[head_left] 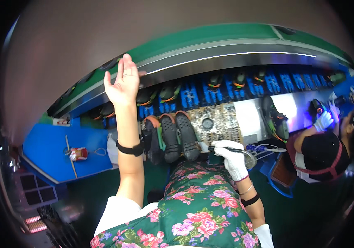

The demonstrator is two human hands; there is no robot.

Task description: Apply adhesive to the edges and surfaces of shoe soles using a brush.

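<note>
My bare left hand [124,82] is raised at the edge of the green conveyor belt [210,34], palm up with its fingers stretched out, and nothing lies in it. My right hand [230,155], in a white glove, is closed round a slim dark-handled brush [220,148] with a pale flat tip. That tip points left, close to the heel strap of the nearest of three dark grey clogs [187,136]. The clogs, with holes in their uppers and orange showing at some edges, stand side by side on the bench just right of my left forearm.
Behind the clogs runs a rack of blue holders [190,97], several bearing dark shoes. A worn mottled board [222,128] with a small round dark cup [207,123] lies ahead. A co-worker [323,153] with gloved hands works at right. A blue table [45,144] stands left.
</note>
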